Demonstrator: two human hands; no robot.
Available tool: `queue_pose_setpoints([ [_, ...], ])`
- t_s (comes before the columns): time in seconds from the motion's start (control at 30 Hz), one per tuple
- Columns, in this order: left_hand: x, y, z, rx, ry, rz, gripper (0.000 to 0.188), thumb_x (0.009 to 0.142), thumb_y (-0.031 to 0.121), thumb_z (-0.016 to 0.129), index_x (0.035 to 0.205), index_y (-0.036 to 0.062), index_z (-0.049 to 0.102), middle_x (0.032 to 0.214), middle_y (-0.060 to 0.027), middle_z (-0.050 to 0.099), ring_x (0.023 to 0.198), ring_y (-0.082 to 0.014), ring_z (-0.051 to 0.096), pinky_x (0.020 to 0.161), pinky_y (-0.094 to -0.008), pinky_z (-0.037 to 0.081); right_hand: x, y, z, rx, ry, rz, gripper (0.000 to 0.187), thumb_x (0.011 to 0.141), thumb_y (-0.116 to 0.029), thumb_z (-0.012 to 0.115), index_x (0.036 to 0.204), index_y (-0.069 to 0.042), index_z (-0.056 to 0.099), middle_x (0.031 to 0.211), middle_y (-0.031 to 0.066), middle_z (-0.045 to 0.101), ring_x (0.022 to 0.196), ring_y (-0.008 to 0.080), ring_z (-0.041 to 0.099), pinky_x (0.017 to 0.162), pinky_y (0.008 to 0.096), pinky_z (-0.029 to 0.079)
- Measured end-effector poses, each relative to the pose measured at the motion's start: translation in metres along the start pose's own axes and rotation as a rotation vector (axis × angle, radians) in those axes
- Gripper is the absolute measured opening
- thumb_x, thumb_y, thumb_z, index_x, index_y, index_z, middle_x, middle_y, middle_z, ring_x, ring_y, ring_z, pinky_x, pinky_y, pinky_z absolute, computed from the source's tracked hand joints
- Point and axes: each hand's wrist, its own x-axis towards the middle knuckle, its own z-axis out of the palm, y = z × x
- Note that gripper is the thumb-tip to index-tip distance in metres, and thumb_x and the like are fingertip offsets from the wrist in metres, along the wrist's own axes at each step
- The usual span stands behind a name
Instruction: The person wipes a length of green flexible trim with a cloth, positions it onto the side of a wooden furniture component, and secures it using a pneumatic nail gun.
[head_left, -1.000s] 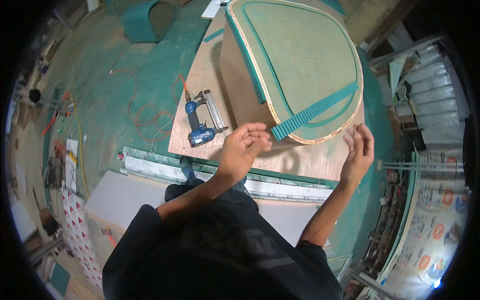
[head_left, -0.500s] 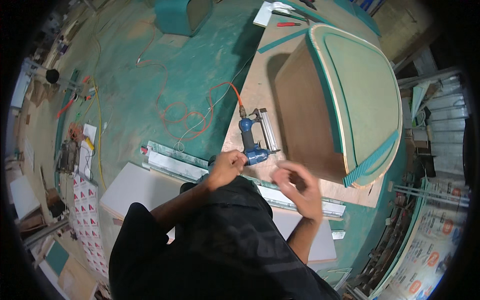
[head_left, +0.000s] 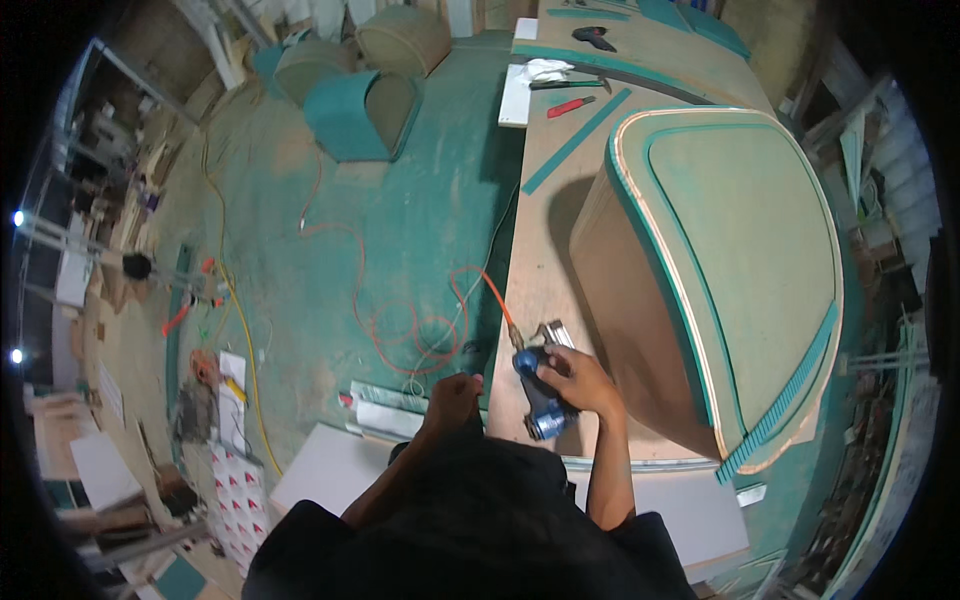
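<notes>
My right hand is closed around the handle of a blue and black air nail gun, which is on or just above the wooden table. An orange air hose joins the gun at its far end. Just left of the gun, my left hand is closed with its fingertips pinched; what they hold, if anything, is too small to make out. To the right of both hands stands a large curved wooden piece with a pale greenish face and teal edging. A slotted teal strip lies across its near corner.
A red-handled tool, a hammer and a long teal strip lie farther up the table. Behind them is a dark power tool. Curved teal boxes stand on the floor. White boards lie low by my body.
My right hand has moved onto the nail gun and closed round its handle. The gun has turned slightly. My left hand has come away from the gun, and the view has shifted.
</notes>
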Motion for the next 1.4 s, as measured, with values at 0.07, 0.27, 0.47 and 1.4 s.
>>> queue_pose_setpoints([
  [0.07,0.055,0.003,-0.011,0.022,-0.068,0.006,0.043,0.101,0.035,0.06,0.075,0.0021,0.065,0.06,-0.004,0.06,0.051,-0.0124,0.057,0.05,-0.0319,0.044,0.064,-0.003,0.011,0.132,0.211,-0.056,0.046,0.093,-0.034,0.068,0.127,-0.003,0.064,0.113,0.0248,0.07,0.104,0.0395,0.068,0.094,0.0438,0.052],
  [0.27,0.341,0.023,0.001,0.103,-0.142,0.339,0.03,0.099,0.028,0.059,0.083,0.0035,0.064,0.062,-0.0029,0.059,0.05,-0.014,0.056,0.049,-0.0319,0.046,0.18,0.041,0.095,-0.262,0.564,0.1,0.061,0.084,-0.027,0.069,0.137,-0.006,0.047,0.145,0.0293,0.043,0.125,0.0501,0.046,0.103,0.0553,0.043],
  [0.47,0.585,0.139,0.015,-0.262,-0.199,0.227,0.023,0.099,0.022,0.056,0.107,0.0061,0.07,0.085,-0.0025,0.067,0.069,-0.0095,0.06,0.058,-0.0253,0.05,0.23,0.045,0.101,-0.312,0.923,0.263,0.043,0.085,-0.017,0.066,0.125,-0.003,0.059,0.13,0.0226,0.055,0.119,0.0431,0.052,0.098,0.0536,0.042],
  [1.4,0.868,0.279,0.049,0.864,0.23,0.859,0.05,0.082,0.028,0.077,0.12,-0.0043,0.07,0.115,-0.0261,0.071,0.105,-0.0408,0.069,0.098,-0.0442,0.051,0.313,0.102,0.156,0.367,0.667,0.348,0.052,0.103,-0.041,0.047,0.141,-0.006,0.05,0.123,0.0261,0.064,0.112,0.0414,0.063,0.104,0.0456,0.046],
])
